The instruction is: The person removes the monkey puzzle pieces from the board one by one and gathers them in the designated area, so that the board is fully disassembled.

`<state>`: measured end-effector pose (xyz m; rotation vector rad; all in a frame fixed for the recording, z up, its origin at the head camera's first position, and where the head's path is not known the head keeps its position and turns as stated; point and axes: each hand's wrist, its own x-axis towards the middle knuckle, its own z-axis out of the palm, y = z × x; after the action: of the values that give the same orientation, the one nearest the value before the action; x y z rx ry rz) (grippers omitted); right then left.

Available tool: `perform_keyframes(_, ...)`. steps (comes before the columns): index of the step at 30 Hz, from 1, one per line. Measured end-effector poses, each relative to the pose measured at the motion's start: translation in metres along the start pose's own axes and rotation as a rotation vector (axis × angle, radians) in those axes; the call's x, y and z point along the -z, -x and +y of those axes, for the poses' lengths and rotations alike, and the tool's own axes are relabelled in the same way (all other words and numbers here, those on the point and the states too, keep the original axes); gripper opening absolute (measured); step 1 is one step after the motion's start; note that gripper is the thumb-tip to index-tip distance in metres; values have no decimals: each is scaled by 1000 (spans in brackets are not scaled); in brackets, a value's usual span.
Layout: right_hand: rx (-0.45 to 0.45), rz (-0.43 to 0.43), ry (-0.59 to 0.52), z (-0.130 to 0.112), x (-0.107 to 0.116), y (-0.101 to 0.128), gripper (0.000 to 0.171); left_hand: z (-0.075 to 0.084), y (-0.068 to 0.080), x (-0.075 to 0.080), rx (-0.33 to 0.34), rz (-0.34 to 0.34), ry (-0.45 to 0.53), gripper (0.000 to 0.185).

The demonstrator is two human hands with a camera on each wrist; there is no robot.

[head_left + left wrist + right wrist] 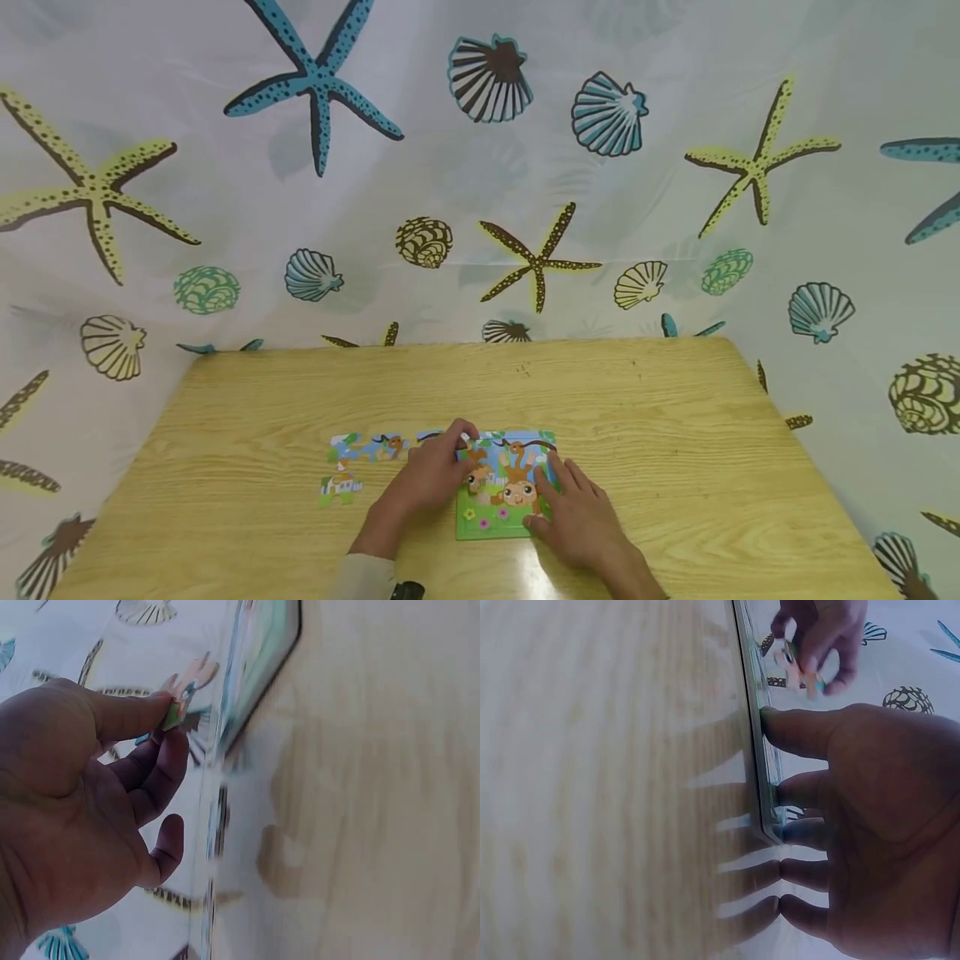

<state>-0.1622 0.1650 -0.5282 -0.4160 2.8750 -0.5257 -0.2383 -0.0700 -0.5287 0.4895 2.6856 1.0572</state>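
Observation:
My left hand [429,473] pinches a jigsaw puzzle piece [182,696] between thumb and fingertips, over the left part of the puzzle. In the right wrist view the same piece, orange and blue, shows raised above the puzzle board. The green-edged jigsaw puzzle [491,534] has a monkey, flowers and sky on it. On its right side rests my right hand [581,515], fingers spread and fairly straight. Its thumb [799,731] and some fingertips touch the board, while the outer fingertips reach the table beside it. The left hand hides some of the puzzle's left edge.
Left of the board, several loose puzzle pieces [390,447] lie in a row on the wooden table [247,408]. A piece with a house-like picture [341,487] lies below them. A cloth [420,167] with starfish and shells hangs behind and beside the table.

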Motion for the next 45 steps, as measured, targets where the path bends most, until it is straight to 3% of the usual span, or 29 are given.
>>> perform_keyframes(6, 3, 1, -15, 0, 1, 2, 67, -30, 23, 24, 73, 76, -88, 20)
perform_keyframes(14, 13, 5, -27, -1, 1, 1, 66, -57, 50, 48, 162, 122, -217, 23)
perform_keyframes(18, 15, 8, -24, 0, 0, 1, 67, -63, 55, 50, 221, 148, -242, 27)
perform_keyframes(23, 3, 8, -16, 2, -2, 0, 68, -60, 55, 49, 230, 182, -268, 37)
perform_keyframes(28, 3, 7, -29, 2, -3, -1, 68, -46, 53, 44, 191, 209, -236, 40)
perform_keyframes(34, -14, 41, -90, 1, -3, -3, 70, -10, 40, 19, 22, 194, -259, 24)
perform_keyframes(40, -14, 87, -177, 4, -5, -3, 75, 26, 27, -13, -104, 66, -296, 28)
perform_keyframes(45, -35, 106, -152, 11, -6, -2, 76, 48, 14, -32, -129, -18, -310, 43)
